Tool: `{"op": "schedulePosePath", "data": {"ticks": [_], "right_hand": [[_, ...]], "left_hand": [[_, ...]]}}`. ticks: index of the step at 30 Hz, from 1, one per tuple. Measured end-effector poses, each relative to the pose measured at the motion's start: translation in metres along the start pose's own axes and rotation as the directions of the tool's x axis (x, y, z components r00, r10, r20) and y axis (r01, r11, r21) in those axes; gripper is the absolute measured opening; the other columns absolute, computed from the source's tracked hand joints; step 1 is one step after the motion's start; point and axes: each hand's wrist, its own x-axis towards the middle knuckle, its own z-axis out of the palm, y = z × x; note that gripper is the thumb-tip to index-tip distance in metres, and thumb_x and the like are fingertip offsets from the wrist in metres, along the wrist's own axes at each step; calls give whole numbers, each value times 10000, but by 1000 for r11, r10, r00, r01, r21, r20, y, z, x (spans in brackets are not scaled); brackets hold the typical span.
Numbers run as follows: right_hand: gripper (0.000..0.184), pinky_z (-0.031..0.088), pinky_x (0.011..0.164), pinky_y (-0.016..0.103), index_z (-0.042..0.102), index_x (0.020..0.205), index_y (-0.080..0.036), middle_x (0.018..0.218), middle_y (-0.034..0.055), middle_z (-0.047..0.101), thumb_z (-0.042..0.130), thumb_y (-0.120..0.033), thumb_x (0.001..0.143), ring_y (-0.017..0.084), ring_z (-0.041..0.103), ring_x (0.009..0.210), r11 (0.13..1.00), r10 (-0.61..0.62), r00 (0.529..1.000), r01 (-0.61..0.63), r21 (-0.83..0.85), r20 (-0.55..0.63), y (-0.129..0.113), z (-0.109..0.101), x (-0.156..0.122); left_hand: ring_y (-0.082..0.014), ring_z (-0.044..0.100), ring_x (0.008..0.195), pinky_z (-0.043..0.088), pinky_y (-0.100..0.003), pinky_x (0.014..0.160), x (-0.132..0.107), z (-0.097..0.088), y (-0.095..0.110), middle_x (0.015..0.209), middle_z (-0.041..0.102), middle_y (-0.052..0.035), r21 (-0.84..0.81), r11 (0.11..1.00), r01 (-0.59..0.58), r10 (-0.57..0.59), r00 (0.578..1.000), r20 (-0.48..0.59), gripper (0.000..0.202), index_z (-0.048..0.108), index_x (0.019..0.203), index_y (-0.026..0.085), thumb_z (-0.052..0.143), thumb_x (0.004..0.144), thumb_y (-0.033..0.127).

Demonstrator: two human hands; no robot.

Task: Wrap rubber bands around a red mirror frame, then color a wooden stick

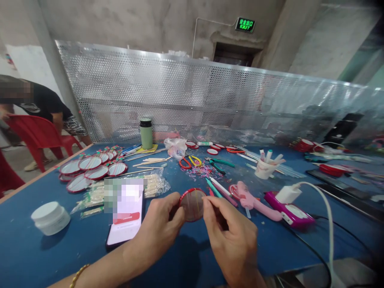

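Observation:
My left hand (160, 228) is closed around the left edge of a small round red-rimmed disc (192, 205), held upright over the blue table (36, 256). Yellow strands cross the disc's face. My right hand (229, 234) pinches at the disc's right edge, fingers pressed together on it. A phone (124, 218) lies just left of my left hand. Pens and a pink tool (253, 202) lie just beyond my right hand.
Finished red-rimmed discs (91, 168) and bagged sticks (150, 186) lie at the left, with a white jar (50, 217). A green flask (146, 134), scissors (190, 162), a paper cup (264, 168) and a pink device with a white charger (289, 210) stand further back. A person bends over a red chair (39, 136) at far left.

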Motion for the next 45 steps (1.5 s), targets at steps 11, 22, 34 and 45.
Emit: {"op": "schedulePosePath", "data": {"ticks": [11, 22, 34, 45], "right_hand": [[136, 469, 448, 154, 693, 815, -173, 574, -27, 643, 601, -244, 885, 85, 549, 429, 967, 191, 982, -189, 169, 6, -5, 6, -2], [146, 460, 495, 182, 669, 762, -185, 626, -9, 619, 614, -261, 874, 107, 543, 502, 903, 312, 949, -308, 300, 38, -10, 2, -10], [145, 395, 414, 179, 675, 750, -183, 589, -9, 578, 626, -255, 865, 97, 474, 464, 868, 363, 931, -354, 347, 41, -15, -2, -12], [212, 269, 347, 167, 675, 793, -157, 512, -53, 438, 659, -358, 858, 61, 349, 402, 608, 534, 822, -537, 585, 199, -3, 0, -17]], "left_hand": [[-107, 365, 457, 217, -270, 484, -9, 5, -13, 557, 445, 55, 505, 738, -448, 545, 837, -54, 211, 341, 745, 229, 378, 898, 88], [-146, 437, 462, 238, -302, 484, -11, 4, -6, 568, 492, 33, 707, 529, -470, 654, 756, 13, 222, 373, 761, 232, 368, 894, 54], [-174, 463, 523, 248, -319, 512, -8, 3, -12, 634, 514, 20, 777, 440, -450, 637, 766, 83, 219, 380, 802, 236, 394, 882, 32], [-173, 482, 554, 297, -315, 533, -7, 1, -13, 679, 525, 15, 800, 383, -462, 634, 761, 137, 224, 388, 834, 231, 412, 862, 10]]}}
